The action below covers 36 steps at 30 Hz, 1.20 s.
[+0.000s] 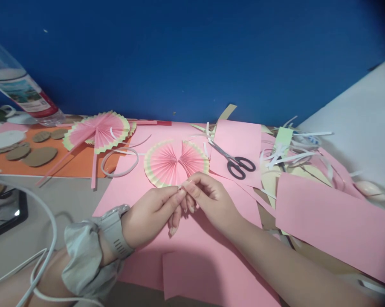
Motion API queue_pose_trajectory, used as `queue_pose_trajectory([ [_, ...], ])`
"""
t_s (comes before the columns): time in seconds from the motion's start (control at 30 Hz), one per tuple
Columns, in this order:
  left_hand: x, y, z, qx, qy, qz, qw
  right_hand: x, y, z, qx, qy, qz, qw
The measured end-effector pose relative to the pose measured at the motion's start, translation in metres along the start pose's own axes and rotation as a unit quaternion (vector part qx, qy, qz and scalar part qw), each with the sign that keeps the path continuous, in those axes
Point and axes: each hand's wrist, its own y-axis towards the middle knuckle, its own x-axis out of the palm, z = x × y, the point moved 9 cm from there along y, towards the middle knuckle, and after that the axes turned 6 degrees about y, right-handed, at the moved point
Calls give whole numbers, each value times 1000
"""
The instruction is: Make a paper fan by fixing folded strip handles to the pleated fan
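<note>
Pleated fan (163, 160) lies on the pink sheet (123, 196) just beyond your left hand (152, 213) and right hand (213, 200), which meet at the fingertips, thumbs pressed to forefingers; I cannot tell whether they pinch anything; scissors (232, 161) rest to the right

A watch (116, 232) is worn on the left wrist (128, 232), its broad band coloured grey-green and pierced by a row of narrow slots; a rounded case is set at the upper edge. Farther up the left forearm (50, 273), a gathered cloth hair tie (83, 251), pale grey-green and softly creased, is worn. The right forearm (275, 251) is left bare. Fingernails (172, 231) are grown slightly past the fingertips.
</note>
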Motion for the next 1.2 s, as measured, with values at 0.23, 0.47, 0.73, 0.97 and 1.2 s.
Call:
queue_pose_trajectory([
  [0.23,1,2,-1,-2,-7,-8,1000,-5,-3,-3,5,-24,53,998],
  [0.47,2,1,-2,-5,2,-6,1000,-10,0,-1,8,6,72,997],
  [0.73,2,-2,-1,8,-63,-1,998,-4,-5,-8,-16,-115,27,993],
  [0.97,12,-2,0,13,-106,-64,992,14,-6,-10,-9,-128,-48,991],
  [1.2,15,-3,0,6,-110,-77,991,-8,-2,-6,-12,-28,41,999],
])
